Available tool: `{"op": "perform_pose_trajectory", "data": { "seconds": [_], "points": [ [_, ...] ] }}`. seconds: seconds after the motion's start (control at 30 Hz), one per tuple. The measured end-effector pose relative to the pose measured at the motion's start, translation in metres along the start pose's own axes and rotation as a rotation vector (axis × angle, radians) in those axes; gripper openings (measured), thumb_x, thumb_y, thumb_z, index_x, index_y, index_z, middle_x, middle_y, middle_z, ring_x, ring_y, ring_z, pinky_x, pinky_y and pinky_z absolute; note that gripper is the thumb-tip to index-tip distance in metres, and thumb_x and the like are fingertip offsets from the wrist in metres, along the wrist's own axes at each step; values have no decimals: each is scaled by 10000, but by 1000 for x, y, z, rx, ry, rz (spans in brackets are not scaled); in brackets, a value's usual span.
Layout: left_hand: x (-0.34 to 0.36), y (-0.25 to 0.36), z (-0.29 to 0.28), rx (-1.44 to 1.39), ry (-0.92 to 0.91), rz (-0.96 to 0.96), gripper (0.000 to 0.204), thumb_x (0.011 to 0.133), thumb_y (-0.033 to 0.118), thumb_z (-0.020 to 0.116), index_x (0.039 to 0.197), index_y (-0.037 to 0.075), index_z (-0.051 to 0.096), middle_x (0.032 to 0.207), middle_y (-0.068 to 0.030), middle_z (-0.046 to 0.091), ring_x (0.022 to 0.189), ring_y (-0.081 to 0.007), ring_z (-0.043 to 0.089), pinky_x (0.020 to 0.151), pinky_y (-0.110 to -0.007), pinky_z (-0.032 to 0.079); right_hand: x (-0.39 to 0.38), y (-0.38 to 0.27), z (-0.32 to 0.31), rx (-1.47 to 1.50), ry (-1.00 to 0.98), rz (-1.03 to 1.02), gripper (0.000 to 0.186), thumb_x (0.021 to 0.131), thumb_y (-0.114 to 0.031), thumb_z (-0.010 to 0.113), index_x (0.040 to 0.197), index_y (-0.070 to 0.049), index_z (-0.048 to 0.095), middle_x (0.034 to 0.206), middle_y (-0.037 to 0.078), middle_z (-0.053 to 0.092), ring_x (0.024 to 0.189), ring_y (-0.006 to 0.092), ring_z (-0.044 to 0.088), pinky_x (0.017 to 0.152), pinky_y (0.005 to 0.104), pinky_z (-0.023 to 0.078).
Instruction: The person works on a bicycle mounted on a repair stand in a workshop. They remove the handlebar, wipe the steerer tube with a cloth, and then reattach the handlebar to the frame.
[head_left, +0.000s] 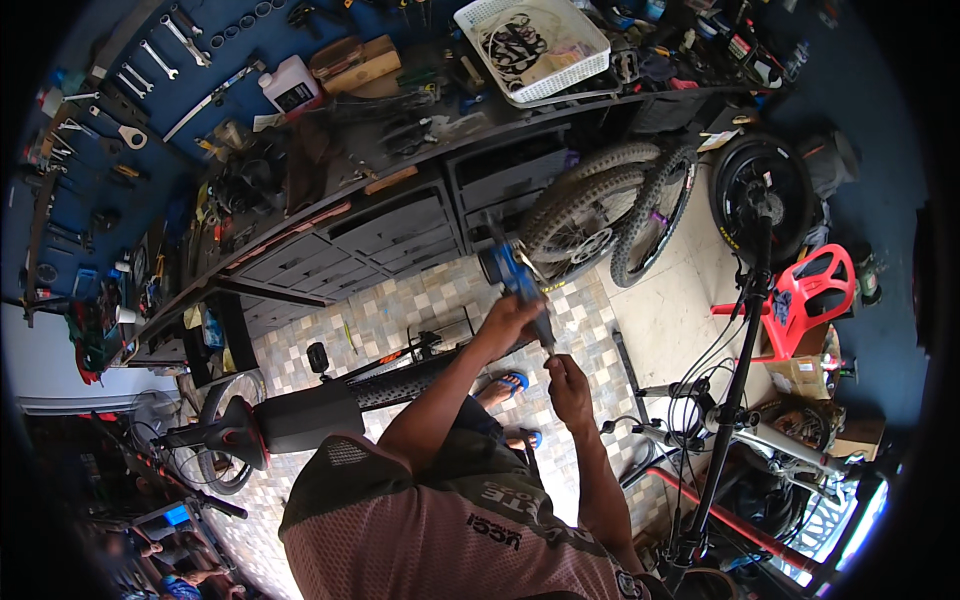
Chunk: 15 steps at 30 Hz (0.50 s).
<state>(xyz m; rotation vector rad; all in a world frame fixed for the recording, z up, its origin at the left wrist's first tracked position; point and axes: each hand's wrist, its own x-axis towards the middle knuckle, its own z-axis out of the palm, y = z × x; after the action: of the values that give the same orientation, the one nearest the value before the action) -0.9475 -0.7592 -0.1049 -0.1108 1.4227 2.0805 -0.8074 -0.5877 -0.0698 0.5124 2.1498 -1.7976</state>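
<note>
Out in front of my body, both hands are on a blue-and-black tool [515, 272] with a dark shaft; its exact kind is hard to make out. My left hand [508, 325] is wrapped around its middle, below the blue part. Lower down, my right hand [571, 393] is closed at the light-coloured end of the shaft. The blue end points away from me, towards the drawers. Below and left of my arms is a bicycle with a knobbly tyre [400, 385], partly covered by my left forearm.
A dark workbench with drawers [360, 245] runs along the far side, bearing a white basket [603, 62]. Knobbly bicycle wheels [640, 215] lean against it. To the right are a red plastic chair [822, 290] and a bicycle frame with cables [735, 380]. A black saddle [240, 432] sits left.
</note>
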Motion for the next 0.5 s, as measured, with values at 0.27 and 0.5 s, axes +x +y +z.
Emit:
{"op": "perform_pose_trajectory", "data": {
  "seconds": [0.27, 0.5],
  "points": [
    [60, 82, -54, 424, 461, 336, 334, 1027, 328, 661, 1154, 20, 653, 942, -103, 697, 792, -231, 762, 572, -362, 631, -13, 39, 0, -90, 92, 29, 460, 1105, -471, 518, 1198, -58, 695, 617, -5, 481, 561, 84, 454, 546, 312, 383],
    [158, 166, -97, 699, 783, 451, 522, 981, 434, 642, 1211, -33, 625, 1134, -316, 701, 1151, -523, 642, 948, -557, 501, -56, 126, -35, -339, 247, 193, 413, 1091, -435, 527, 1218, -72, 678, 886, 236, 730, 848, 417, 727, 735, 494, 532]
  ]
}}
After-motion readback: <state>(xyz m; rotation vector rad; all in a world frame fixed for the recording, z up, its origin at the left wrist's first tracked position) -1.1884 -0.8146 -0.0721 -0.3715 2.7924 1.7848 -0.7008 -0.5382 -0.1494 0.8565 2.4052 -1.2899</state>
